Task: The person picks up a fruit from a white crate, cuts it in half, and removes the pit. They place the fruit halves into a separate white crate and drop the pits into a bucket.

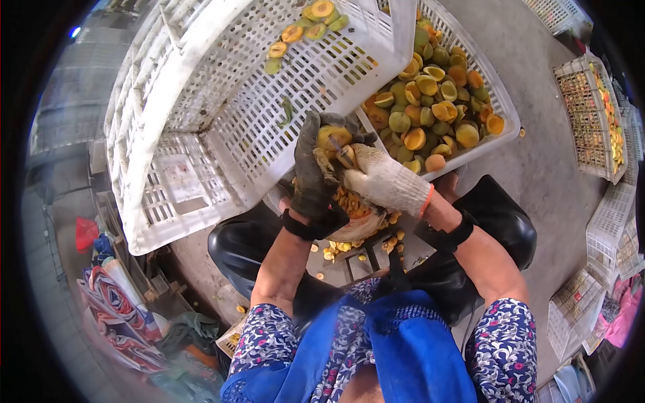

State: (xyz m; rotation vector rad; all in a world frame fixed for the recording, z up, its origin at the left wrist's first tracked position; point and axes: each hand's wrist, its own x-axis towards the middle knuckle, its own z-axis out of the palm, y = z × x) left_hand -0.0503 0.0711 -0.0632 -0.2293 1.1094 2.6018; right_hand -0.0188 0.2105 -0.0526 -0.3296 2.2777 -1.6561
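Observation:
My left hand (310,168), in a dark, stained glove, is closed around a yellow-green stone fruit (331,136) that looks like a peach or apricot. Pressed close to it is my right hand (390,180), in a whitish knitted glove, its fingers wrapped round the short handle of a small knife (346,156). The blade meets the fruit; its tip is hidden. Right beneath both hands stands a round container (353,232) with orange pits (349,201) in it. More pits lie scattered around its foot.
A tilted white crate (262,127) at the left holds several cut halves (316,23). Another white crate (507,121), at the right, is heaped with halved fruit (430,94). Filled crates (584,114) line the far right. Folded cloths and sacks (121,309) lie lower left.

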